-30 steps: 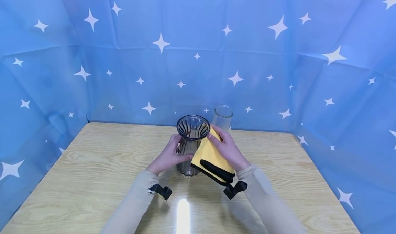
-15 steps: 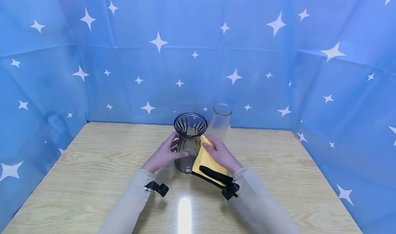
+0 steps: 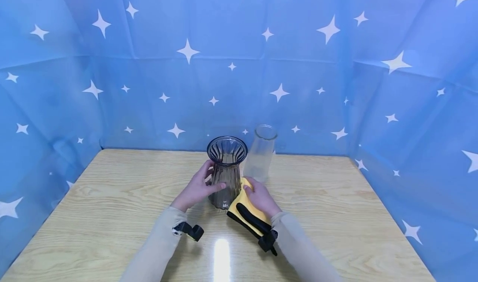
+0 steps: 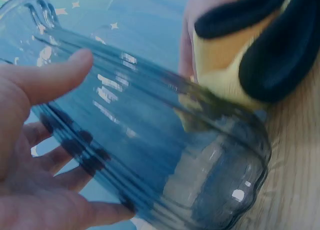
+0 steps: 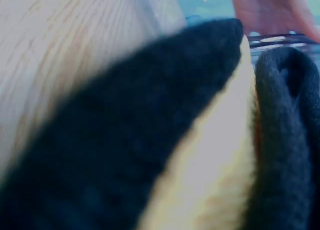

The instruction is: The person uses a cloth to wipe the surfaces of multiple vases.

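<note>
A smoky, ribbed glass vase with a flared rim stands near the middle of the table. My left hand holds it from the left, thumb across the front and fingers round the far side; the left wrist view shows the fingers through the glass. On the vase's right side, my right hand grips a folded yellow cloth with black edging. The cloth lies against the lower wall of the vase. In the right wrist view, the cloth's black edging hides most of the work.
Behind the right hand stands a clear glass vase, close to the smoky one. The wooden table ends at a blue star-patterned curtain at the back and sides. Each wrist carries a small black camera mount.
My right hand has moved the cloth down along the vase's right side, from near the rim to near the base. The left hand keeps its hold on the vase.
</note>
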Available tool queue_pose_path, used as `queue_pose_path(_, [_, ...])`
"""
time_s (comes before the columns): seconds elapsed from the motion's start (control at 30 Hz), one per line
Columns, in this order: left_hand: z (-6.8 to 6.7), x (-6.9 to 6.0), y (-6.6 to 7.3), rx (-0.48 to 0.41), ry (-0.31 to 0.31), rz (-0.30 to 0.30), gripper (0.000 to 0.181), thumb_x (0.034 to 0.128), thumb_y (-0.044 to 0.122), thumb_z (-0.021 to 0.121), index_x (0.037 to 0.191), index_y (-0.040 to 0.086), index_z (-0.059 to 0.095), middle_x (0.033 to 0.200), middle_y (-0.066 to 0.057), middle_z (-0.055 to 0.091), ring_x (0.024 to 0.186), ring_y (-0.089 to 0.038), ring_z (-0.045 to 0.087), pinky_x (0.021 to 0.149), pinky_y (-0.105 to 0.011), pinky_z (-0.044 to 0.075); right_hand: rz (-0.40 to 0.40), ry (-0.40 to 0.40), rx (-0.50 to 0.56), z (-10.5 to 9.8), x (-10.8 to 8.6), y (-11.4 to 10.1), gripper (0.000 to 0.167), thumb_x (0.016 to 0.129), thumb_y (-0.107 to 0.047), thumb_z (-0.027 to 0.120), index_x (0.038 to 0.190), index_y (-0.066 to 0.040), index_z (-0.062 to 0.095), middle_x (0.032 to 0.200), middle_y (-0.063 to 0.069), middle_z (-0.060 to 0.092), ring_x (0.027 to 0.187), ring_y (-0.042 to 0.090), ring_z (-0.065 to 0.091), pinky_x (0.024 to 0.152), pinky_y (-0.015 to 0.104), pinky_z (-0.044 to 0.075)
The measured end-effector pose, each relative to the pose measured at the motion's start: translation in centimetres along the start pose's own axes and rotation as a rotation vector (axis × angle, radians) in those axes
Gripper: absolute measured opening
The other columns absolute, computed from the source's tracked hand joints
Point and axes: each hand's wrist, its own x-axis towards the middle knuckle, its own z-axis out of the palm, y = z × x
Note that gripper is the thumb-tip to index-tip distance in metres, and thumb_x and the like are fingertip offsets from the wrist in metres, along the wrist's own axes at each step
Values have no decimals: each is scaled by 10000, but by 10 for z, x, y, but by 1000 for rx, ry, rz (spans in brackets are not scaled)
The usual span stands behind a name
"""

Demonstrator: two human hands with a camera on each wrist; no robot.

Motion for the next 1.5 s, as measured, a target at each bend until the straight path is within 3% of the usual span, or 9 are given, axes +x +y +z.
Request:
queue_pose_path(0.37, [2, 0, -3, -6, 116, 38, 689, 838, 104, 759, 1409, 47, 377, 1437, -166, 398, 1320, -393, 372, 1043, -557, 351, 2, -9, -436, 15, 4, -14, 265, 968, -80, 521, 1188, 59, 570, 1006, 215, 655, 888, 375, 640, 739, 505, 529])
queue_pose_path(0.53, [-3, 0, -5, -37, 144, 8, 718, 861, 94, 733, 1452, 32, 331, 1484, -191, 338, 1333, -419, 343, 1048, -549, 348, -13, -22, -501, 18, 3, -18, 216, 955, -102, 539, 1124, 23, 589, 866, 175, 642, 765, 348, 637, 605, 482, 527])
queue_pose_path(0.6, [-5, 0, -5, -43, 145, 3, 726, 867, 97, 727, 1462, 31, 315, 1494, -192, 320, 1339, -422, 331, 1049, -547, 347, -23, -44, -448, 16, 5, -16, 227, 962, -102, 528, 1137, 33, 581, 884, 167, 636, 766, 337, 624, 621, 472, 513])
queue_pose_path(0.7, [-7, 1, -4, -42, 158, -2, 731, 863, 97, 731, 1458, 24, 314, 1484, -193, 328, 1331, -424, 340, 1050, -539, 351, -36, -83, -261, 10, 7, -10, 326, 979, -94, 503, 1245, 93, 531, 1092, 241, 623, 979, 388, 605, 820, 496, 496])
queue_pose_path(0.87, [-7, 1, -4, -13, 182, 6, 741, 842, 95, 751, 1439, -4, 325, 1457, -211, 349, 1306, -433, 365, 1043, -541, 361, 35, -134, 117, -5, 4, 0, 501, 1027, -175, 465, 1424, 107, 349, 1451, 290, 360, 1342, 434, 315, 1092, 540, 278])
queue_pose_path(1.07, [-5, 2, -8, 20, 162, 43, 731, 824, 105, 767, 1423, 13, 360, 1440, -192, 380, 1295, -411, 390, 1012, -565, 385, -24, -215, 376, -29, -9, -2, 504, 1037, -232, 461, 1467, 1, 339, 965, 126, 655, 809, 221, 651, 774, 354, 539])
queue_pose_path(1.1, [-4, 2, -8, 26, 164, 46, 722, 821, 105, 769, 1418, 23, 371, 1434, -182, 390, 1292, -403, 395, 1008, -567, 387, -38, -231, 401, -33, -11, -4, 505, 1039, -239, 458, 1472, -11, 332, 879, 89, 648, 709, 186, 635, 691, 326, 546])
queue_pose_path(1.23, [-6, 3, -6, 39, 164, 44, 705, 822, 113, 770, 1412, 47, 391, 1420, -166, 408, 1292, -391, 397, 1014, -585, 371, -63, -232, 411, -45, -16, -11, 536, 1038, -261, 459, 1490, -22, 298, 953, 118, 636, 770, 213, 643, 678, 318, 551])
queue_pose_path(1.5, [-15, 7, -8, 44, 169, 24, 711, 819, 116, 775, 1411, 40, 388, 1412, -168, 420, 1298, -392, 387, 1047, -577, 337, -126, -215, 376, -57, -28, -18, 594, 1020, -308, 497, 1506, -40, 285, 1266, 177, 547, 971, 230, 625, 813, 313, 533])
